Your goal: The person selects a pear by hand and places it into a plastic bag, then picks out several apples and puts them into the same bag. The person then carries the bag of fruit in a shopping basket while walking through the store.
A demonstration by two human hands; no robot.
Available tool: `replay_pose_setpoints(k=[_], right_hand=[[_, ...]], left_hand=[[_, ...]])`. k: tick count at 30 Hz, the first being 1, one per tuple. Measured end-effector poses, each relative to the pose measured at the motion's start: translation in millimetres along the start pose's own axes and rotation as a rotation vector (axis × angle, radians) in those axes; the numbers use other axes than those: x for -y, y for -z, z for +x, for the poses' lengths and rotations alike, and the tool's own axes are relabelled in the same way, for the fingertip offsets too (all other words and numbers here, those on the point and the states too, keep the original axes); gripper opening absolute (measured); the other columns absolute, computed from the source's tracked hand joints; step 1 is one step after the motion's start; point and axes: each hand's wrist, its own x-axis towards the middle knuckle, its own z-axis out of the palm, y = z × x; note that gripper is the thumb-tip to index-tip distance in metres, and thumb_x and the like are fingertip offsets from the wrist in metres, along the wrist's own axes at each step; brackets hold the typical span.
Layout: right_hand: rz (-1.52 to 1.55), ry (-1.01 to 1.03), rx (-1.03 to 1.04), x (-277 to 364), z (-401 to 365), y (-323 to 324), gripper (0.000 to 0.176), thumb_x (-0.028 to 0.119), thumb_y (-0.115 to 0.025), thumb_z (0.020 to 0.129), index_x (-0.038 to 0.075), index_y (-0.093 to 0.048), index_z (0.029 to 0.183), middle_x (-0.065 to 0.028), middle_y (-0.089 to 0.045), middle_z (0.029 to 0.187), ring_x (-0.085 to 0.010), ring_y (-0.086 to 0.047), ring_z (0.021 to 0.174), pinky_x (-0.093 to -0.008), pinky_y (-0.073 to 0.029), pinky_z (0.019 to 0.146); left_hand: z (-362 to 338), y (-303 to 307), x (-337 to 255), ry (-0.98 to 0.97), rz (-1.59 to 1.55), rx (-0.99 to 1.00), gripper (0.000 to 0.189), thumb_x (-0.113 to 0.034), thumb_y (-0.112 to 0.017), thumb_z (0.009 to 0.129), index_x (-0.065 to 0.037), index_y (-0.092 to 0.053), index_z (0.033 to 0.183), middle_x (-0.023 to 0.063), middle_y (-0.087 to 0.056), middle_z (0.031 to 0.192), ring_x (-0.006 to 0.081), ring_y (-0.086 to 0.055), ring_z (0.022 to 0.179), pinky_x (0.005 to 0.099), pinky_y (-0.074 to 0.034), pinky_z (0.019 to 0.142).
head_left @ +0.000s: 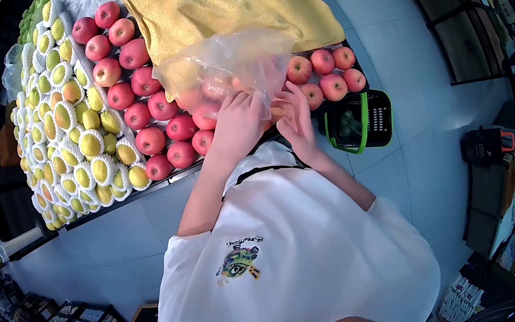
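A clear plastic bag [228, 58] spreads out in front of me, over red apples and the lower edge of a yellow cloth [226, 4]. My left hand [239, 120] has its fingers closed on the bag's near edge. Beside it, my right hand [294, 118] is curled at the bag's right edge, with its fingertips pinching the film. Red apples [181, 127] lie in rows to the left of my hands, and some show blurred through the bag. More apples [333, 86] sit just right of my right hand.
Yellow-green fruit in white foam nets [91, 145] fills the left of the stand. On the floor at right stands a black basket with a green handle [377, 118]. A dark basket with an orange handle [487, 143] is farther right, near shelves [449, 9].
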Motion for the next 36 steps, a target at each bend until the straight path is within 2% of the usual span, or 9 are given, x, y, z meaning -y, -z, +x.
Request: replay_pose_setpoints(k=[3, 8, 15, 21, 25, 27, 31, 34, 36], right_hand=[[-0.064, 0.015, 0.019, 1, 5, -1, 0.088, 0.013, -0.074, 0.093, 0.013, -0.016, 0.159, -0.0105, -0.04, 0.136, -0.0216, -0.047, 0.127, -0.0367, -0.039, 0.11], [-0.056, -0.069, -0.093, 17, 5, 1, 0.041, 0.004, -0.063, 0.098, 0.004, -0.049, 0.136, -0.0022, -0.054, 0.116, -0.0064, -0.058, 0.097, -0.0216, -0.045, 0.082], [-0.146, -0.245, 0.09, 29, 17, 10, 0.044, 0.002, -0.072, 0.09, 0.005, -0.051, 0.128, -0.0032, -0.056, 0.121, -0.0095, -0.06, 0.101, -0.0242, -0.051, 0.083], [0.145, -0.371, -0.01, 18, 20, 35, 0.048, 0.001, -0.077, 0.086, 0.006, -0.052, 0.126, -0.0052, -0.058, 0.121, -0.0121, -0.061, 0.108, -0.0291, -0.053, 0.089], [0.234, -0.357, -0.029, 16, 18, 52, 0.051, 0.0, -0.078, 0.084, 0.006, -0.052, 0.126, -0.0044, -0.059, 0.12, -0.0127, -0.06, 0.11, -0.0288, -0.052, 0.089], [0.186, -0.291, -0.006, 21, 18, 53, 0.055, 0.001, -0.081, 0.081, 0.007, -0.052, 0.127, -0.0046, -0.058, 0.121, -0.013, -0.058, 0.111, -0.0306, -0.052, 0.091], [-0.017, -0.181, 0.04, 26, 20, 42, 0.06, 0.004, -0.083, 0.08, 0.008, -0.051, 0.13, -0.0048, -0.057, 0.122, -0.0149, -0.057, 0.113, -0.0336, -0.051, 0.095], [-0.286, -0.065, -0.101, 34, 15, 14, 0.063, 0.002, -0.08, 0.083, 0.009, -0.048, 0.137, -0.008, -0.058, 0.117, -0.02, -0.059, 0.115, -0.0352, -0.05, 0.097], [-0.981, 0.555, -0.369, 50, 7, -8, 0.06, -0.002, -0.08, 0.077, 0.009, -0.057, 0.131, -0.0098, -0.057, 0.108, -0.0273, -0.062, 0.108, -0.0385, -0.051, 0.094]], left_hand=[[-14, 6, -30, -0.051, -0.225, 0.069, 0.022, -0.01, -0.068, 0.09, 0.0, -0.059, 0.107, 0.0198, -0.068, 0.099, 0.0403, -0.065, 0.099, 0.0488, -0.05, 0.089], [-31, 32, -27, 0.094, -0.352, 0.266, 0.032, -0.026, -0.064, 0.098, -0.001, -0.064, 0.119, 0.021, -0.069, 0.105, 0.0419, -0.065, 0.1, 0.0498, -0.051, 0.086], [-28, 2, 4, 0.194, -0.062, 0.251, 0.026, -0.025, -0.057, 0.102, -0.003, -0.064, 0.114, 0.0194, -0.068, 0.111, 0.0406, -0.064, 0.104, 0.0512, -0.047, 0.091], [-35, -31, 14, -0.218, 0.144, 0.035, 0.037, -0.038, -0.06, 0.101, -0.004, -0.067, 0.115, 0.0167, -0.073, 0.098, 0.0356, -0.069, 0.095, 0.0497, -0.05, 0.09], [-35, -22, -6, 0.184, -0.038, 0.436, 0.036, -0.038, -0.063, 0.099, -0.004, -0.07, 0.109, 0.0173, -0.073, 0.098, 0.0353, -0.066, 0.106, 0.0506, -0.047, 0.097], [-34, -19, -11, 0.372, -0.107, 0.486, 0.034, -0.036, -0.065, 0.097, -0.004, -0.072, 0.105, 0.0176, -0.073, 0.098, 0.0353, -0.065, 0.109, 0.0508, -0.045, 0.099], [-32, -16, -5, 0.148, 0.053, 0.067, 0.042, -0.027, -0.079, 0.085, -0.003, -0.071, 0.118, 0.0163, -0.073, 0.108, 0.0358, -0.063, 0.113, 0.0496, -0.045, 0.102], [-31, -11, 6, 0.16, 0.225, 0.056, 0.066, -0.026, -0.075, 0.088, -0.009, -0.054, 0.148, 0.0196, -0.072, 0.09, 0.0349, -0.07, 0.08, 0.0469, -0.055, 0.079], [-25, -6, 2, 0.207, 0.228, 0.096, 0.058, -0.027, -0.077, 0.086, -0.007, -0.06, 0.137, 0.0173, -0.072, 0.101, 0.0334, -0.066, 0.099, 0.0478, -0.047, 0.093]])
